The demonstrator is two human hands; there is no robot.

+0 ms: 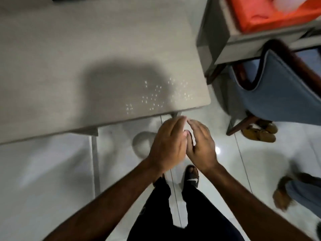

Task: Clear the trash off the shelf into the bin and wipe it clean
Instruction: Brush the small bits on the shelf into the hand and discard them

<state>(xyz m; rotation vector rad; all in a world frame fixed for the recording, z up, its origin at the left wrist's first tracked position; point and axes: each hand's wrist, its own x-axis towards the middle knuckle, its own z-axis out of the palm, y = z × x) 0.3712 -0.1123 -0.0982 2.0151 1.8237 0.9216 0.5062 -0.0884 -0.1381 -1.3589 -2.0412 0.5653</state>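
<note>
A pale grey shelf top fills the upper left. Several small white crumbs lie scattered near its front right corner. My left hand and my right hand are held together just below and in front of that corner, over the floor. Their palms face each other, fingers nearly touching. Nothing shows between them, though the inner side is hidden. A round grey-white shape, possibly a bin, sits on the floor under the shelf edge, partly behind my left hand. The view is blurred.
A second grey unit at the upper right carries an orange bag. A blue chair with wooden legs stands to the right, sandals beneath it. Another person's foot is at the far right. My legs stand on white tiles.
</note>
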